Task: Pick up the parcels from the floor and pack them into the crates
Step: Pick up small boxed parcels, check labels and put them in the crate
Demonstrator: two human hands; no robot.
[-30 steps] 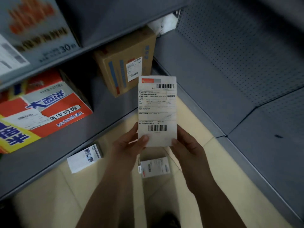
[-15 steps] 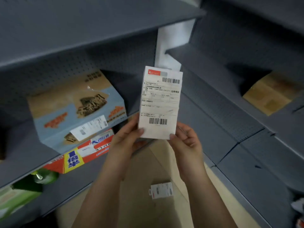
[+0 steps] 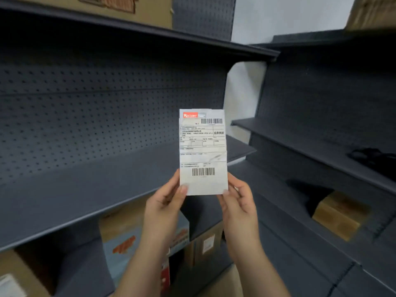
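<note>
Because both hands pinch only its bottom corners, the flat white parcel with a printed shipping label stands upright in the air in front of the person, touching no shelf. The left hand has its thumb on the front of the lower left corner and its fingers curled behind. The right hand clamps the lower right corner the same way. The parcel looks thin and light. Creases across its face suggest a soft, bendable packet with a rather slick skin, so a grip along the long edges, or a flat palm beneath, would likely steady it better. Below sit a blue and tan printed carton and, to the right, a brown cardboard box. Beyond runs a dark grey metal shelf with a perforated back panel. No crate is in view.
</note>
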